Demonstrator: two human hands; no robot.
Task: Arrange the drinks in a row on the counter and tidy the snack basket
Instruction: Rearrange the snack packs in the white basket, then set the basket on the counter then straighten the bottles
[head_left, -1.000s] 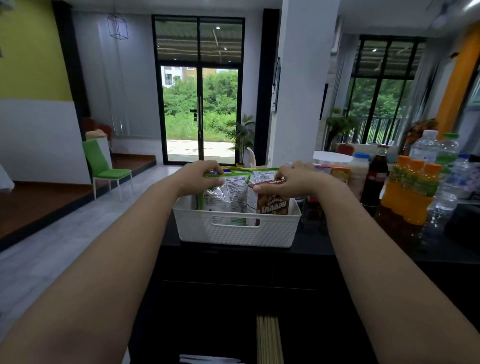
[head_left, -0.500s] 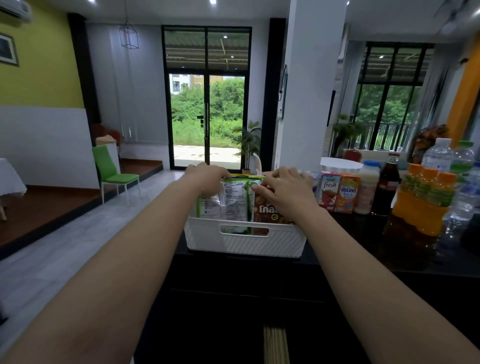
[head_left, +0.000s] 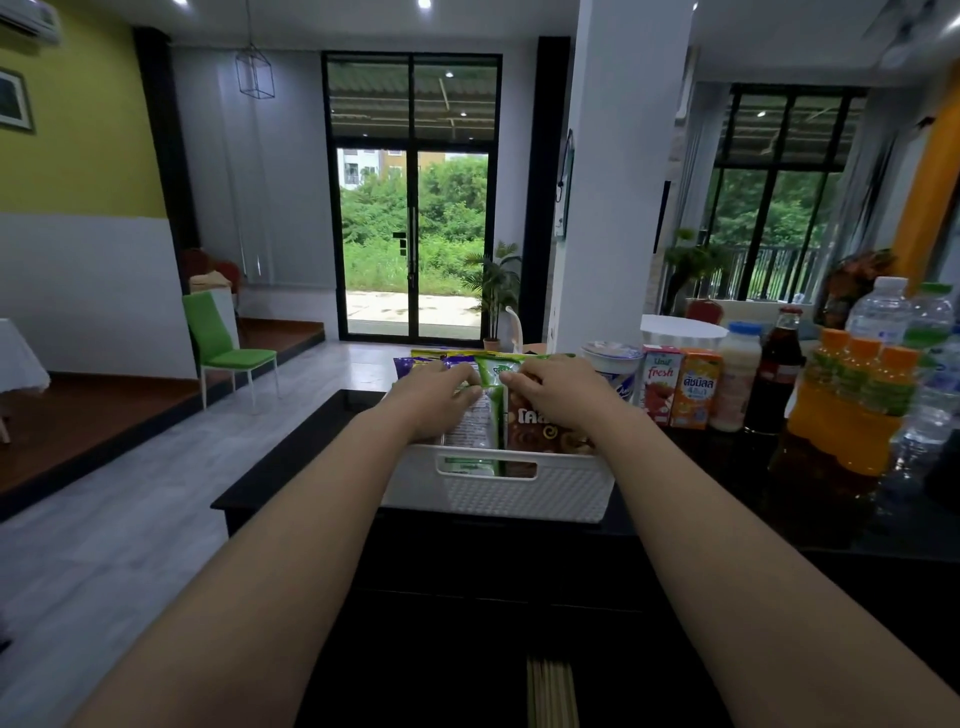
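Head view: both hands (head_left: 436, 391) (head_left: 558, 387) lower now, fingers pressing snack packets (head_left: 485, 410) into basket (head_left: 550, 486).

Over the white basket (head_left: 498, 483), both hands have pressed lower onto the snack packets. The left hand (head_left: 436, 387) has slid toward the right hand (head_left: 553, 387), so they now sit close together. The green packet (head_left: 480, 415) and brown packet (head_left: 545, 431) have sunk deeper inside.
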